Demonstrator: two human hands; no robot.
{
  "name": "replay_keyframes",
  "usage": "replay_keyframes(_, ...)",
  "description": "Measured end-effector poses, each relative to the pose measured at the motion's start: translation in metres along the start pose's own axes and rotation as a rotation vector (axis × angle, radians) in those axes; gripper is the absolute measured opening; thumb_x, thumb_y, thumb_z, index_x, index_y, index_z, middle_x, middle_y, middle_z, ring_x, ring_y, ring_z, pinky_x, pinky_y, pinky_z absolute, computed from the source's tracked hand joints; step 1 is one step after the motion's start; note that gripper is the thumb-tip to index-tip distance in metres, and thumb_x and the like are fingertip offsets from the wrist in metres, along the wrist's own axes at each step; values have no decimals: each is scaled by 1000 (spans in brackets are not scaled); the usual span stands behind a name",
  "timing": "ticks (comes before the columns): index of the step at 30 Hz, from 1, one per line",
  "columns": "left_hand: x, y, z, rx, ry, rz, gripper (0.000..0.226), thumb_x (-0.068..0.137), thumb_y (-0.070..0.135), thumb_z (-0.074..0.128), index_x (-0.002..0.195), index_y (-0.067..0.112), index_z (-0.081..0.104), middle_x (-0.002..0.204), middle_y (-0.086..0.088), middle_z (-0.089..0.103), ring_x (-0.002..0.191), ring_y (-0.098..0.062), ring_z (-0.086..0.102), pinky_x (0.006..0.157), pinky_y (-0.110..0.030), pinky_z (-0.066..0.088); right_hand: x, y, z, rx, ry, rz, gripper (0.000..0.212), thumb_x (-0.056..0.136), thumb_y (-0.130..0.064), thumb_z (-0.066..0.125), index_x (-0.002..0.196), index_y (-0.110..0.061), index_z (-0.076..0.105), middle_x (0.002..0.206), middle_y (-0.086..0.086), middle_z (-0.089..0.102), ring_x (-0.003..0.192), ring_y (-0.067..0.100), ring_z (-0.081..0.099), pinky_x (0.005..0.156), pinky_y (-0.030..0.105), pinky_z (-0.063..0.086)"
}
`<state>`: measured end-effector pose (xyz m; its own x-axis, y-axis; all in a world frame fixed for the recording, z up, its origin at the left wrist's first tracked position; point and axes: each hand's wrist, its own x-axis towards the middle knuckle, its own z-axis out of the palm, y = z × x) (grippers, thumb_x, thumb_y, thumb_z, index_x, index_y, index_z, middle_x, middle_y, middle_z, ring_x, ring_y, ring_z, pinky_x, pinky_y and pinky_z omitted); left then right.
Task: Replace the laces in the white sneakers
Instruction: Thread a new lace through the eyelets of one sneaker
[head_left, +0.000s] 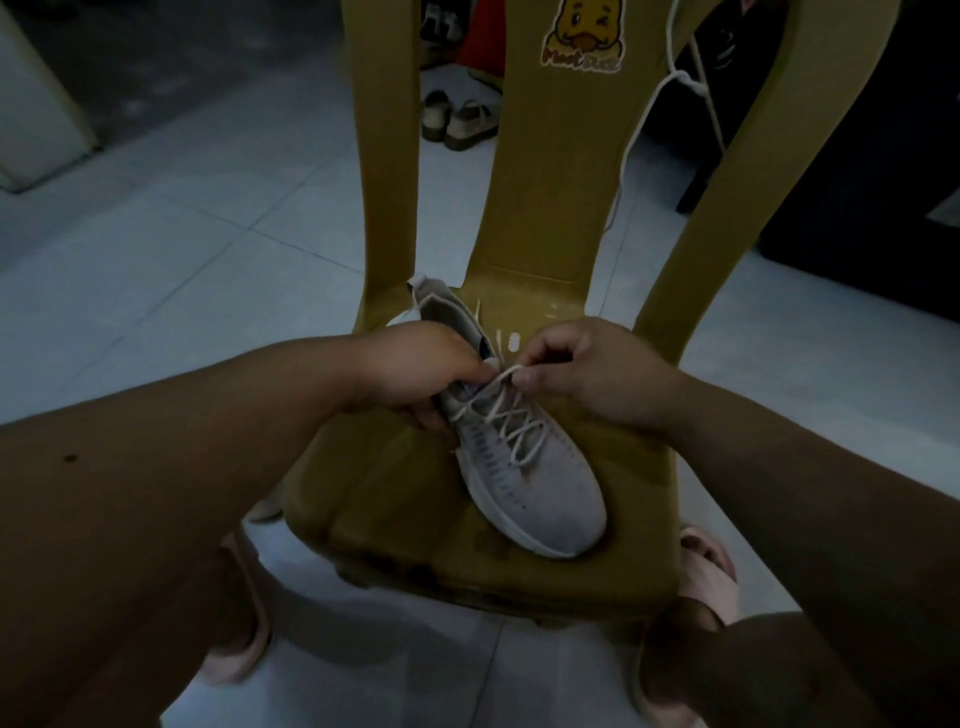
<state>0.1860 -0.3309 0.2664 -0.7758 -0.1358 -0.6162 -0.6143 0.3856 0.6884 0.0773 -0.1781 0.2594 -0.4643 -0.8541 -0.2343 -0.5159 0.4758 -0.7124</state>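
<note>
One white sneaker, toe toward the viewer, on a yellow chair. Left hand grips its side. Right hand pinches the lace.

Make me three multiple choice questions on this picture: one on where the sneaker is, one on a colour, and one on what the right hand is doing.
1. Where is the white sneaker?
A. on the floor
B. on the seat of the chair
C. in a box

2. What colour is the chair?
A. yellow
B. blue
C. black

3. What is the right hand doing?
A. hanging idle
B. pinching the lace
C. holding scissors

Answers:
1 B, the sneaker's sole rests on the seat.
2 A, the chair's back and seat are both yellow.
3 B, the thumb and forefinger close on a strand near the top eyelets.
</note>
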Motion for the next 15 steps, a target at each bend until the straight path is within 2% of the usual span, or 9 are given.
replay_keyframes(2,-1,-1,0,66,-10,38,25,97,31,48,94,11,64,92,-12,69,82,-30,69,80,-42,54,-2,1,-1,213,20,60,7,89,-27,64,86,-32,68,80,-17,66,75,-7,60,65,10,43)
replay_keyframes(3,-2,-1,0,98,-9,69,24,97,30,49,87,14,63,86,-8,66,79,-26,67,79,-40,55,-2,4,-1,230,29,77,9,90,-27,62,92,-34,67,85,-17,66,79,-2,60,68,15,46)
replay_keyframes(4,-4,-2,0,128,-12,108,26,98,31,48,82,16,63,81,-5,65,74,-22,65,76,-38,55,-2,4,-1,169,20,77,16,92,-26,61,101,-38,64,90,-20,64,80,0,60,69,17,46)
replay_keyframes(6,-8,-5,0,218,21,200,25,96,36,50,86,17,64,82,-3,66,72,-17,65,72,-36,55,-1,2,3,-30,-55,26,32,94,-27,58,121,-43,56,102,-27,57,79,-3,55,67,9,42)
replay_keyframes(8,-14,-11,1,351,190,304,18,88,40,60,99,25,61,92,8,64,78,-6,63,68,-28,55,1,-2,7,-153,-83,-28,36,94,-29,57,129,-34,55,102,-26,53,77,-11,49,65,0,37)
replay_keyframes(10,-23,-21,8,393,466,378,36,76,43,72,103,35,49,99,20,48,82,0,55,61,-13,44,1,-1,6,-244,-66,-15,24,94,-29,58,117,-28,64,87,-26,55,66,-12,49,59,1,35)
replay_keyframes(12,-32,-35,19,343,663,358,53,64,49,78,98,36,40,97,18,34,79,2,47,58,-10,39,0,2,4,-240,-77,26,9,92,-29,60,98,-30,67,75,-21,56,60,-14,50,54,4,36)
replay_keyframes(13,-34,-42,24,322,682,333,56,58,55,77,94,35,38,96,18,34,79,1,46,60,-11,40,-1,2,3,-211,-82,33,5,91,-28,61,90,-32,65,73,-18,58,59,-13,51,52,6,37)
replay_keyframes(15,-35,-51,32,271,621,285,52,54,60,73,88,39,39,94,18,41,81,-2,48,66,-17,45,-5,-1,1,-146,-93,48,9,90,-27,63,83,-33,63,73,-14,60,59,-6,53,54,10,39)
